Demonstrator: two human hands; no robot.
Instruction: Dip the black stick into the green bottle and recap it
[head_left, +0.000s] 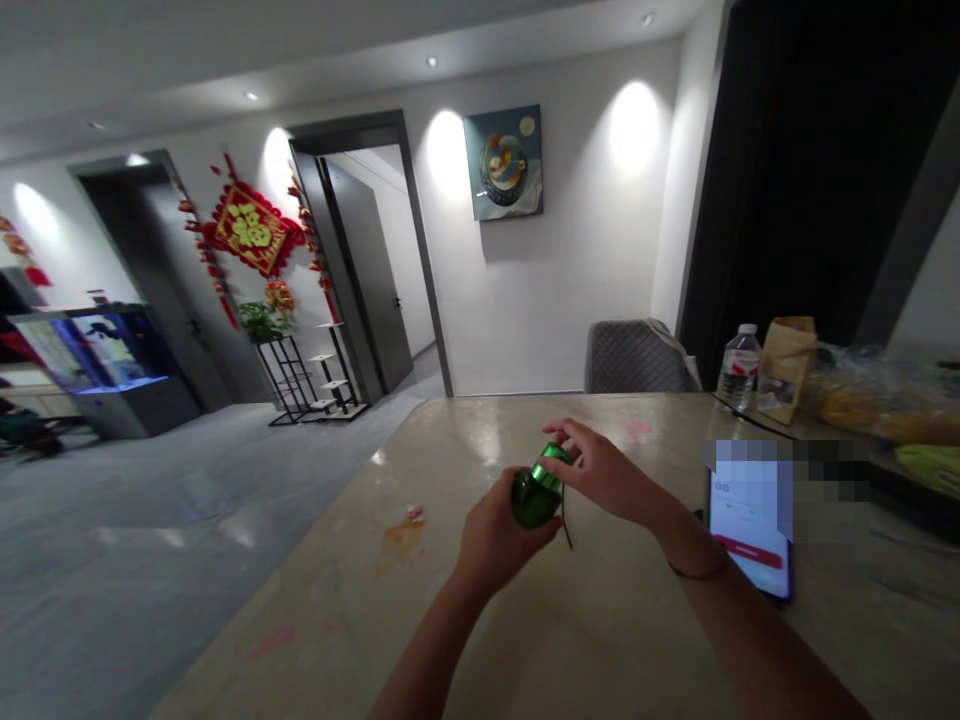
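My left hand (491, 530) is wrapped round a small, round dark green bottle (534, 503), tilted above the table. On its top sits a shiny metallic green cap (553, 466). The fingers of my right hand (589, 462) close round this cap from the right, thumb on the near side. Cap and bottle meet, and I cannot tell whether the cap is loose. A thin dark stick-like thing (568, 530) shows just right of the bottle; what it belongs to is unclear.
The glossy beige table (450, 440) has an orange stain (403, 533) at left. To the right lies a lit phone (750, 530). Behind it stand a water bottle (739, 368), a brown paper bag (784, 370) and plastic-wrapped food (855, 395). A grey chair (637, 357) is at the far edge.
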